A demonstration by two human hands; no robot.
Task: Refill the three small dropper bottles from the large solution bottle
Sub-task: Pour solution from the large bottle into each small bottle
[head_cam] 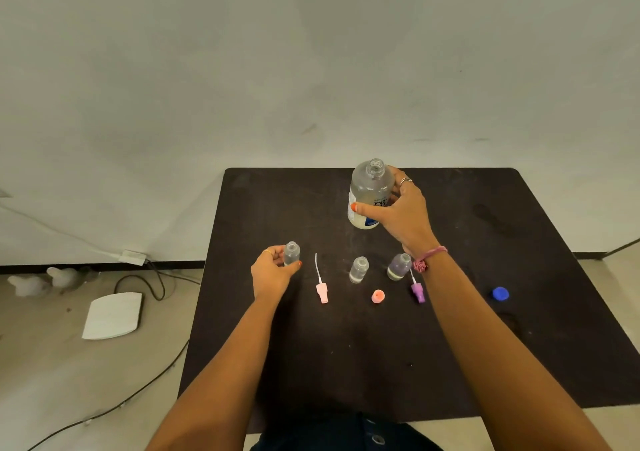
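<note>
My right hand [401, 213] grips the large clear solution bottle [369, 191], uncapped and upright at the back of the black table [485, 312]. My left hand [273, 272] holds a small open dropper bottle [292, 253] at the left. A second small clear bottle [359, 269] stands open in the middle. A third, purplish bottle [399, 266] stands to its right, just under my right wrist. In front of them lie a pink dropper cap with tube [321, 288], a small pink cap [377, 295] and a purple dropper cap [418, 291].
A blue cap [500, 293] lies on the table's right side. On the floor at the left are a white flat device [112, 315], black cables [152, 284] and a white adapter [132, 256]. A pale wall rises behind the table.
</note>
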